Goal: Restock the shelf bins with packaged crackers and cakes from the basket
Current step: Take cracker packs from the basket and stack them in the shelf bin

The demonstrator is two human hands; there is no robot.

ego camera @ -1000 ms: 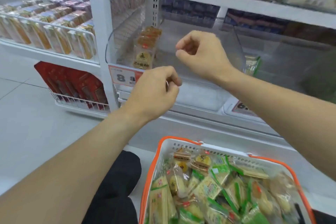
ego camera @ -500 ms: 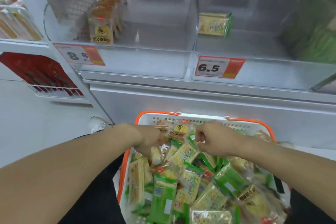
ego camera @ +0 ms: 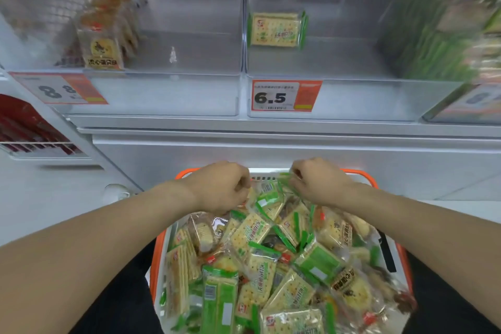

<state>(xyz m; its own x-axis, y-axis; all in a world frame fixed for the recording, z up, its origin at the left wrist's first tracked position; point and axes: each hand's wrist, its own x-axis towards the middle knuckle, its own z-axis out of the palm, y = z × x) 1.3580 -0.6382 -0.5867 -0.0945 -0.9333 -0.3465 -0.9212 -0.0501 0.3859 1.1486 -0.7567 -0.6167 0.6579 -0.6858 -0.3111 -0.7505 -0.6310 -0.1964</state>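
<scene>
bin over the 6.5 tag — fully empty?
No. One green-edged cracker pack stands at the back of that clear bin, above the 6.5 price tag.

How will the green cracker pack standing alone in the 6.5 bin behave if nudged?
The green cracker pack stands on edge, leaning back, so it would probably tip flat. Its glossy film wrap looks slippery, and the thin crackers inside could crack if squeezed.

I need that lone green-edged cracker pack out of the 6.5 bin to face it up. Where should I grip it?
Take the cracker pack by its two green sealed side edges, reaching in over the bin's low front wall. It stands nearly upright, face forward, with open space on both sides.
</scene>
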